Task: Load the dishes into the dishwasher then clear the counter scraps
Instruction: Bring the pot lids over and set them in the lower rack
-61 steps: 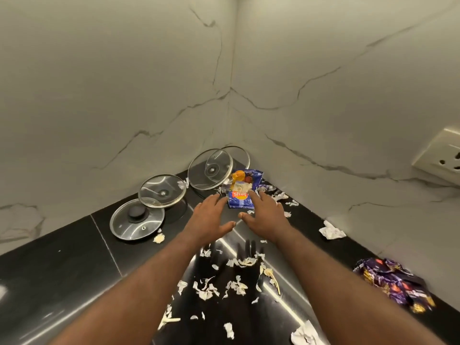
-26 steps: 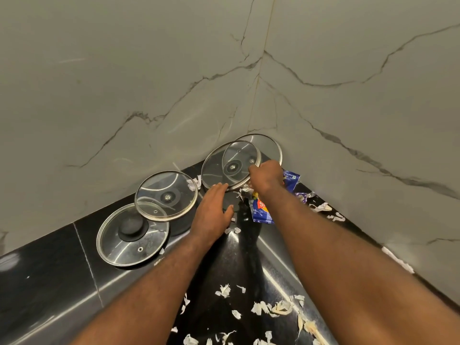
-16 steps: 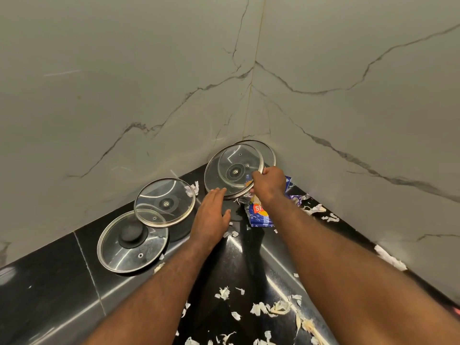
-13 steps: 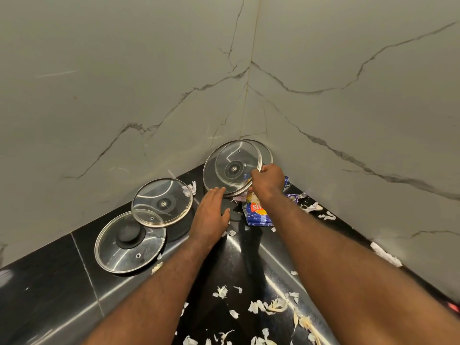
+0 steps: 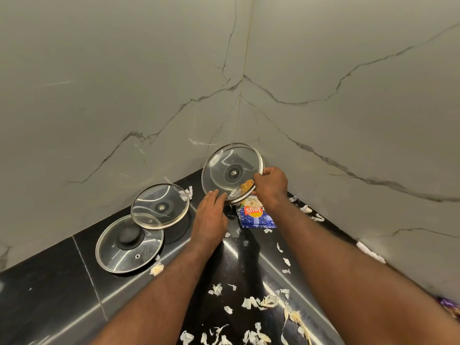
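**Q:** Fig. key, pls. Biggest first?
**A:** The walls [image 5: 124,83] are grey marble w/ dark veins, and two faces meet in a corner. The counter [image 5: 49,295] is glossy black and runs into that corner.

**Q:** My hands?
**A:** Your R hand [image 5: 270,186] has its fingers curled round the right rim of the large glass lid [image 5: 232,170], gripping it. That lid is tilted up in the corner, underside toward you, low edge near the counter. Your L hand [image 5: 210,215] is palm down w/ fingers straight and together. The tips sit at the lid's lower-left rim. It looks like contact, but you can't be sure from here.

**Q:** Other lids?
**A:** Two, both left of your L hand. The knobbed lid [image 5: 129,244] lies flat, black knob up. The mid lid [image 5: 160,206] sits btw it and the held one, its near rim overlapping the knobbed lid's far edge.

**Q:** Scraps?
**A:** The blue snack packet [image 5: 256,216] lies on the counter just beside your R wrist, and its top shows thru the held lid's glass. The pale peel scraps [image 5: 261,301] are scattered btw your forearms, w/ more along the right wall. A pale lump [image 5: 156,269] lies just beside the knobbed lid's near rim.
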